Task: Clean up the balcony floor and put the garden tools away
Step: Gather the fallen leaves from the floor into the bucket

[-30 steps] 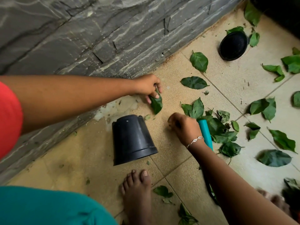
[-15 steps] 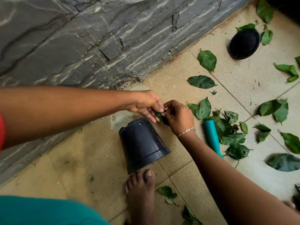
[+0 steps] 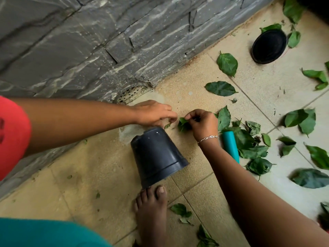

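Fingers (image 3: pixel 191 116) of right hand (image 3: pixel 203 126) are being curled round bunch of leaves (image 3: pixel 183 124), just beside tipped black pot (image 3: pixel 156 155) on floor (image 3: pixel 89 175). Left hand (image 3: pixel 153 113) is being held loose, gripping nothing. Leaves likely light, soft, tearing easily; best pinched gently near stems.

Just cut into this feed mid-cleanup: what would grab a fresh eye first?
A black plastic flowerpot lies tipped over mid-frame, its rim by a bare foot. Just above it the right hand pinches a bunch of green leaves in its fingers, the left hand empty alongside. Further loose green leaves litter the beige tiles to the right around a teal cylindrical handle, with a round black saucer near the grey stone wall.
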